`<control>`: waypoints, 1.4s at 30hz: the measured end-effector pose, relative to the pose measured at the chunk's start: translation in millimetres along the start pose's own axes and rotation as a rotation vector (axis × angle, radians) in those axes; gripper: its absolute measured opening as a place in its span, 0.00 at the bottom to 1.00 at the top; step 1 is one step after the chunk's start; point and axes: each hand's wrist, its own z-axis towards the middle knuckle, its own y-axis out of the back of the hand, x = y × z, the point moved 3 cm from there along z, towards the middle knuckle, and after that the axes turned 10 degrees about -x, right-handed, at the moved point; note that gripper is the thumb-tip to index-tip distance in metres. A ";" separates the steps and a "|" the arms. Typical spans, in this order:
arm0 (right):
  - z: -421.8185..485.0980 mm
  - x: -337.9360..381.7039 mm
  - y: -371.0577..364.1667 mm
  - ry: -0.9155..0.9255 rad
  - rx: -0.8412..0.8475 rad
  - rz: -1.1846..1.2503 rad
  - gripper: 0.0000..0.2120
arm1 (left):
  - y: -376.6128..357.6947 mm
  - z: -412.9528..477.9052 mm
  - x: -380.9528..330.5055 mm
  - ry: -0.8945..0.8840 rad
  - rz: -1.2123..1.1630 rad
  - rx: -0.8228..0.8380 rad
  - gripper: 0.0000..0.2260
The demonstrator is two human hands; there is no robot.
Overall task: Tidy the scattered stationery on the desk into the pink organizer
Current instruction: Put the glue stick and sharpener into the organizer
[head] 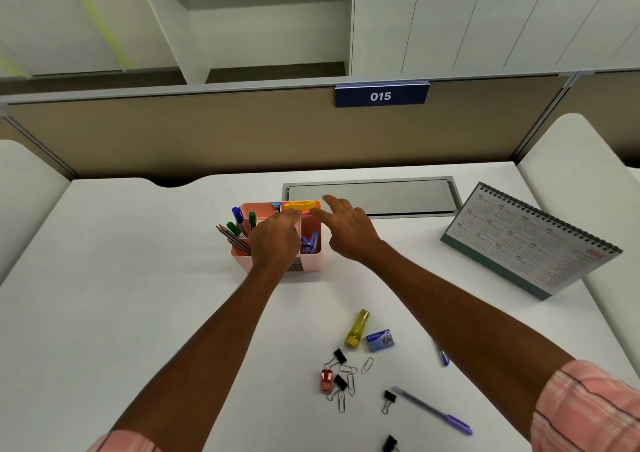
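Landmark: pink plastic desk organizer (pixel 313 261), mid-desk.

1. Blue and green markers (pixel 237 215) with wooden pencils, left compartment of the organizer; they lean outward, I judge because the slot is tall and loose.
2. Left hand (pixel 275 240), directly over the organizer's middle, palm down, fingers bunched toward its back edge. I cannot tell whether it grips anything.
3. Yellow-orange sticky-note pad (pixel 300 205), standing in the organizer's rear compartment; both hands meet at it, seemingly seating it.
4. Purple plastic stapler (pixel 309 243), front-right compartment, nose down.
5. Right hand (pixel 348 226), at the organizer's right rim, fingers spread and empty, index raised.
6. Loose remainder, well nearer me than the organizer: red toy-like sharpener (pixel 326 380), black binder clips, wire paper clips, yellow translucent tube (pixel 357 328), blue staple box (pixel 380 340), two purple pens (pixel 434 411).
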 end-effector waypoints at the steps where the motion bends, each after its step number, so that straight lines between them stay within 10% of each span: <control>1: -1.7 -1.6 1.1 -0.014 0.002 0.011 0.36 | 0.8 -1.5 -0.9 0.020 -0.030 -0.013 0.19; 11: -80.8 -30.5 -15.2 -0.181 -0.026 0.206 0.29 | 5.1 -86.6 -25.6 0.273 -0.526 -0.113 0.13; 25: -225.4 -22.0 -45.7 -0.435 0.169 0.313 0.42 | -31.3 -196.5 -44.6 0.266 -0.324 0.231 0.11; 37: -248.1 -18.9 -50.9 -0.347 0.030 0.172 0.10 | -19.5 -210.8 -63.4 0.182 -0.228 0.201 0.14; 42: -231.3 -15.1 -21.9 -0.340 -0.034 0.475 0.08 | -17.8 -203.4 -65.0 0.312 -0.577 0.278 0.12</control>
